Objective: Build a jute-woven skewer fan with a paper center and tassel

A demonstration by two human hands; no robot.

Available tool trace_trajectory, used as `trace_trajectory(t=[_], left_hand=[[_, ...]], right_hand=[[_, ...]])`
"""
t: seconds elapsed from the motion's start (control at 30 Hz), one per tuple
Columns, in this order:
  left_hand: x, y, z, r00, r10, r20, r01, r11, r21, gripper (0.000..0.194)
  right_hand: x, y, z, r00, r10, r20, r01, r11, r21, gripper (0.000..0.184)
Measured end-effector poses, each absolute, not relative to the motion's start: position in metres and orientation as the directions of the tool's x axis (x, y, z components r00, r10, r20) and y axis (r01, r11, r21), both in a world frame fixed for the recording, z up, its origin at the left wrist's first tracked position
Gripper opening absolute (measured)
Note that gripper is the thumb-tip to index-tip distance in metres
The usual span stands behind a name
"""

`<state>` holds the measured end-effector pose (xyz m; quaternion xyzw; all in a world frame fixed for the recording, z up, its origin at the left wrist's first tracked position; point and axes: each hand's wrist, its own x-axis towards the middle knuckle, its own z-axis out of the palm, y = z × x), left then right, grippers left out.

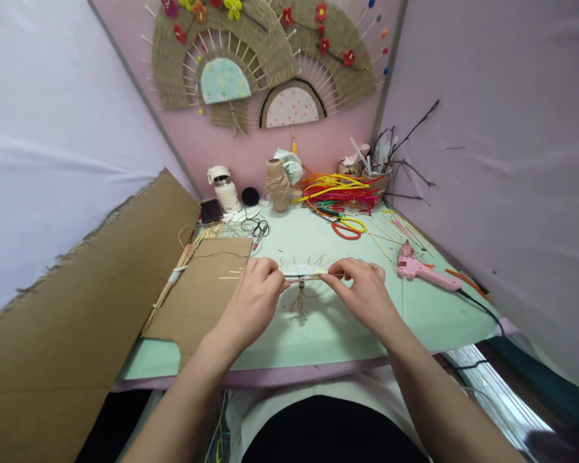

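Observation:
Between my two hands a small handmade fan (pixel 302 271) is held nearly edge-on above the table. Thin sticks poke out around it, and a twine tassel (pixel 301 302) hangs from its near edge. My left hand (pixel 259 286) pinches the fan's left end with curled fingers. On the other end, my right hand (pixel 359 286) grips with thumb and fingers pressed together. A few pale sticks (pixel 229 278) show just left of my left hand, over the cardboard. Most of the fan's face cannot be seen from this angle.
A pink glue gun (pixel 427 270) lies on the right with its cord trailing off. Cardboard sheets (pixel 207 276) and bundled sticks (pixel 171 280) are at left. Scissors (pixel 350 225), a twine cone (pixel 277 186), pipe cleaners (pixel 342 190) and a white bottle (pixel 226 191) sit behind.

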<state>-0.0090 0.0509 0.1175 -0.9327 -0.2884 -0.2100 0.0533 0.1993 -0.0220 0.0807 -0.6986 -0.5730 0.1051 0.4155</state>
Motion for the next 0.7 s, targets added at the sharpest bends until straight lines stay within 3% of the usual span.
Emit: trace_trajectory(t=[0.13,0.3,0.43,0.57,0.7], left_hand=[[-0.0099,0.054,0.1155,0.774,0.466,0.429,0.47,-0.876,0.104,0.015],[-0.0085,0.0513,0.1153,0.745,0.593,0.306,0.571,-0.804,0.167,0.017],[-0.0077,0.048,0.1207,0.704,0.687,0.181,0.692,-0.721,0.043,0.021],[-0.0082,0.0499,0.1243,0.727,0.674,0.13,0.686,-0.717,-0.12,0.019],[-0.009,0.0516,0.1174,0.72,0.678,0.146,0.694,-0.708,-0.132,0.022]], right_hand=[[0.1993,-0.0202,0.0793,0.328,0.887,0.325,0.712,-0.006,-0.702,0.019],[0.1995,-0.0193,0.0786,0.329,0.886,0.325,0.712,-0.007,-0.702,0.018],[0.1992,-0.0197,0.0789,0.328,0.887,0.325,0.715,-0.007,-0.699,0.018],[0.1965,-0.0194,0.0781,0.316,0.892,0.324,0.73,-0.01,-0.684,0.018],[0.1945,-0.0179,0.0739,0.299,0.894,0.333,0.753,-0.007,-0.658,0.018]])
